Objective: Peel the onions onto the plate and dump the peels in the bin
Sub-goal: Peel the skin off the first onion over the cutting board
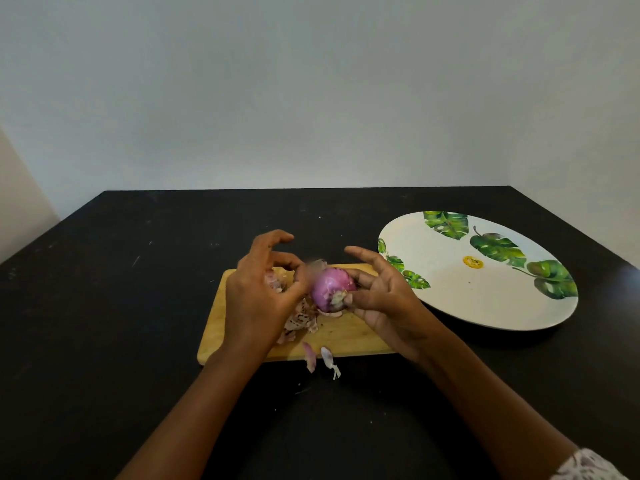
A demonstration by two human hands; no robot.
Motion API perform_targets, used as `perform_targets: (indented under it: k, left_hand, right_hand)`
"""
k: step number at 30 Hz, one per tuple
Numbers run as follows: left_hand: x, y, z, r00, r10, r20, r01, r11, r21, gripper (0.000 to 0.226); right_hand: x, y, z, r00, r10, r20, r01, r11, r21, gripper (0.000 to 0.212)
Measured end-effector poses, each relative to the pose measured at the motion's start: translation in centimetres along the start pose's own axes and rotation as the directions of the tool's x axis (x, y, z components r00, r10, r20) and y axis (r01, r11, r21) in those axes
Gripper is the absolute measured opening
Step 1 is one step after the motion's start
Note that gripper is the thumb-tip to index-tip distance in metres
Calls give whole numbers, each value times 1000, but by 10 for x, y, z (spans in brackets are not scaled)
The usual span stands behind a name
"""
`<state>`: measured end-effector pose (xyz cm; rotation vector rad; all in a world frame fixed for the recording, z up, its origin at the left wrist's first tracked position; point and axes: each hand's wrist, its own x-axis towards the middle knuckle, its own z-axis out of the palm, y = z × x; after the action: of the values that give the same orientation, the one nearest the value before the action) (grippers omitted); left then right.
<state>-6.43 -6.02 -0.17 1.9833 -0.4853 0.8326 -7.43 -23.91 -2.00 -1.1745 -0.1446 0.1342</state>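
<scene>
A purple onion [330, 287], mostly bare of skin, is held above a wooden cutting board [349, 336]. My right hand [382, 299] grips it from the right, thumb near its root end. My left hand [263, 289] pinches a thin blurred strip of peel [313, 265] at the onion's top left. A heap of dry peels [299, 320] lies on the board under my left hand. Two loose peel scraps [320, 358] hang over the board's front edge. The white plate with green leaves [485, 296] sits to the right with nothing on it.
The board and plate rest on a black table [104, 306] pushed against a pale wall. No bin is in view.
</scene>
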Motion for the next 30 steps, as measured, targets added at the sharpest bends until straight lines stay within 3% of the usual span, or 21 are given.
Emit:
perform_targets:
  k: [3, 10, 17, 21, 26, 30]
  left_hand:
    - [0, -1, 0, 999, -32, -25, 32, 999, 10, 48]
    - [-3, -10, 4, 997, -72, -13, 73, 968, 240, 38]
    - [-6, -18, 7, 993, 23, 117, -58, 951, 304, 20]
    - [-8, -13, 9, 989, 60, 138, -92, 966, 240, 29]
    - [-7, -2, 11, 989, 136, 61, -141, 988, 70, 24]
    - [-9, 7, 10, 995, 92, 50, -88, 993, -73, 16]
  right_hand:
    - [1, -2, -2, 1000, -1, 5, 1, 996, 88, 69]
    - [-1, -7, -1, 998, 36, -50, -26, 984, 179, 69]
    - [1, -10, 2, 984, 118, -137, -76, 958, 276, 62]
    - [-1, -11, 4, 979, 122, -166, -84, 972, 221, 64]
    - [-1, -9, 6, 979, 98, -178, -71, 986, 150, 55]
    - [-2, -8, 7, 985, 68, -162, -50, 993, 111, 54]
